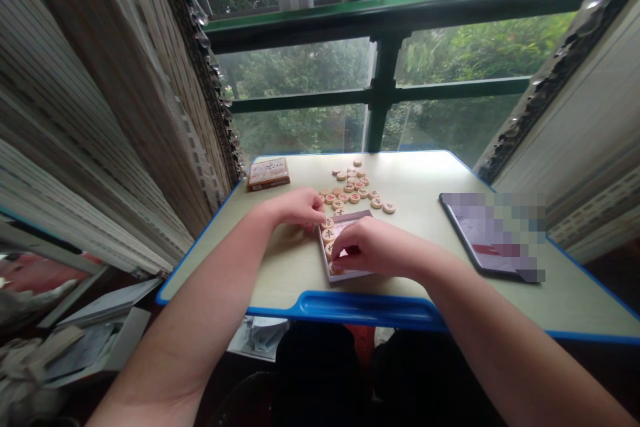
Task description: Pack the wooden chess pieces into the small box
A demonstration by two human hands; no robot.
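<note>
Head cam view, folks: the left hand [295, 209] is curling into a narrow grip just beside the box's 10 o'clock corner, and the right hand [373, 248] is dipping into a shallow white box [350, 221] with a narrow grip too, though I can't tell if either one is holding anything. Wooden xiangqi pieces [350, 190] are sitting in a loose pile at the box's 12 o'clock on the counter [420, 177], with more lining the box's left side. A printed carton [269, 173] is sitting at 10 o'clock, and a pixelated tablet [493, 237] is lying at 3 o'clock.

Pale-green desk [425, 173], blue edging; tan xiangqi pieces [350, 190], dark characters.
</note>
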